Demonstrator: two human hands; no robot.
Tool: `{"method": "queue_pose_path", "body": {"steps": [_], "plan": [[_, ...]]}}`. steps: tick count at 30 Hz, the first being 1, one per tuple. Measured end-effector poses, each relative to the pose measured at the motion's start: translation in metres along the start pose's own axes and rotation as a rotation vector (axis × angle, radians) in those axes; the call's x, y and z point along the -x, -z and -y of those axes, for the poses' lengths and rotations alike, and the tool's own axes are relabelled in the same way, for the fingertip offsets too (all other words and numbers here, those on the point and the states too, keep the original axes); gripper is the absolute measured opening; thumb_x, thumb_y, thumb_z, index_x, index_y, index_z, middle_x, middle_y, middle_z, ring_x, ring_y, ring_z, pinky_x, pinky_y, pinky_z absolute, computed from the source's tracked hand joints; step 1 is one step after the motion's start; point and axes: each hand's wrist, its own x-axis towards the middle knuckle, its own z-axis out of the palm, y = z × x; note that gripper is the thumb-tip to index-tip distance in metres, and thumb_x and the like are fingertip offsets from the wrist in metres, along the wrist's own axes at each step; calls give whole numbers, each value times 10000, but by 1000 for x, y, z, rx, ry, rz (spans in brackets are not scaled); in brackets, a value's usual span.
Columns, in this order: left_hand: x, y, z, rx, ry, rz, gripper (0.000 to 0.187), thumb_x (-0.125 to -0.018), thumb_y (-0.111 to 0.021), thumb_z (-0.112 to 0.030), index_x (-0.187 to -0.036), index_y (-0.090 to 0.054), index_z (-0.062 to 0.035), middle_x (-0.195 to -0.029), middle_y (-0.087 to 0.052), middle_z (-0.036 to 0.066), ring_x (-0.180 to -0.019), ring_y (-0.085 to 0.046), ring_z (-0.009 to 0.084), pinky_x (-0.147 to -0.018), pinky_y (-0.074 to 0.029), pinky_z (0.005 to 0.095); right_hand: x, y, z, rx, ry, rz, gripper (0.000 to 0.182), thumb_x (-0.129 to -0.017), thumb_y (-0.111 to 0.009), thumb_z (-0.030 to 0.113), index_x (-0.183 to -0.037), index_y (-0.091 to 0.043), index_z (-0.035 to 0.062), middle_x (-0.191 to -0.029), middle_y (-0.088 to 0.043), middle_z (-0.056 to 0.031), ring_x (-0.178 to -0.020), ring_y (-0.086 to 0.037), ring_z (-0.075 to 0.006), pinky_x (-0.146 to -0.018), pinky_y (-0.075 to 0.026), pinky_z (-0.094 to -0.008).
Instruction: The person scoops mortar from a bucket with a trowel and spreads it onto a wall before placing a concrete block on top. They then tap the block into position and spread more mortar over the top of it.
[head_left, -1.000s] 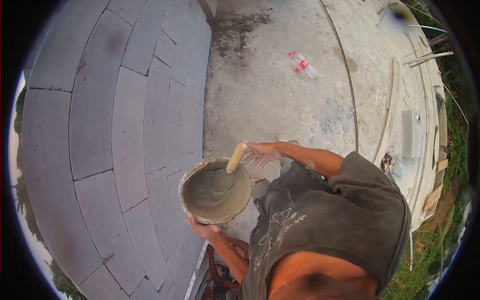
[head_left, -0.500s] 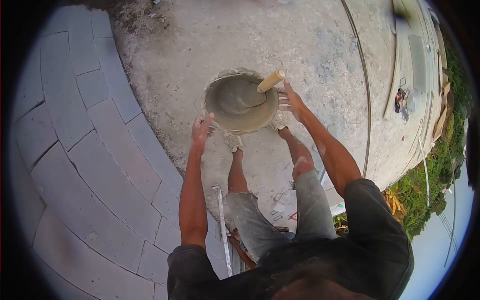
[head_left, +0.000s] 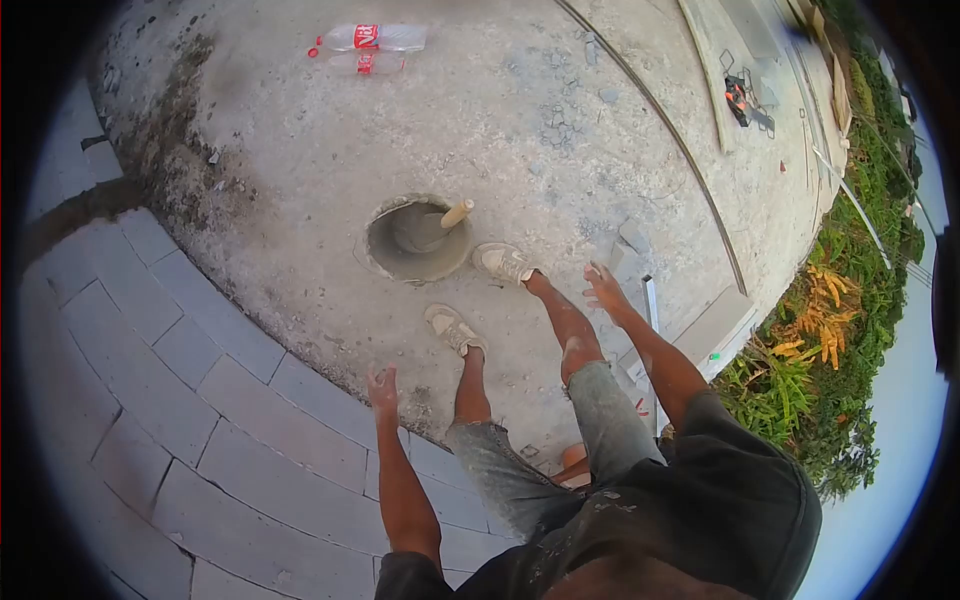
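A round bucket [head_left: 455,262] coated in grey mortar stands on the concrete floor in front of my shoes. Grey wet mix lies inside it, and a tool with a wooden handle [head_left: 457,213] leans out over its right side. My left hand [head_left: 382,388] is away from the bucket, below it and near the block wall, with fingers apart and nothing held. On the right, my right hand [head_left: 605,287] hangs in the air beside my knee, its fingers spread and empty.
A grey block wall [head_left: 270,430] curves along the left. Two plastic bottles [head_left: 375,38] lie at the top. A long dark hose or rod [head_left: 665,125] crosses the floor. An orange and black tool [head_left: 737,98] lies at upper right. A metal bar [head_left: 652,305] is right of my right hand.
Both my hands have come off the bucket's rim and moved apart and back toward my body. The bucket now appears farther from me and the view has turned, bringing the bottles into sight.
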Motion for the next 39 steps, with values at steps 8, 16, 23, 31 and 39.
{"method": "queue_pose_path", "body": {"steps": [8,16,23,31,39], "plan": [[222,43,-63,-239,-5,55,809,-901,-719,-383,-1549,-324,-104,-1541,-407,199,-1381,-432,353,-1086,-390,474,215,152,-105,84,40,-277,826,-904,-655,519,-1518,-363,51,-1192,-667,-179,-787,-671,-221,-623,-549,-376],[362,-21,-249,27,-410,30,882,-900,-690,-504,-1591,-244,-184,-1594,-345,167,-1414,-379,399,-1076,-321,637,241,219,-23,137,454,-252,777,-910,-691,444,-1503,-399,36,-1254,-650,-237,-1094,-671,-331,-773,-567,-382],[406,-49,-273,-609,-699,142,868,-887,-672,-562,-1563,-318,-149,-1510,-416,188,-1324,-469,430,-970,-425,635,215,323,35,-526,315,-247,708,-957,-662,414,-1511,-396,62,-1401,-566,-208,-1166,-636,-328,-941,-523,-452],[347,-145,-436,-503,-269,102,894,-882,-612,-665,-1582,-264,-231,-1570,-374,155,-1351,-437,431,-985,-310,773,207,416,125,-1459,263,-28,625,-980,-633,356,-1494,-398,88,-1380,-564,-147,-1203,-596,-357,-961,-522,-486],[338,-476,-703,-493,-502,225,897,-887,-605,-678,-1578,-268,-216,-1501,-482,138,-1343,-480,364,-1032,-279,750,131,633,228,-1358,388,-324,552,-981,-602,311,-1463,-428,106,-1354,-570,-133,-1205,-599,-337,-980,-503,-472]]}}
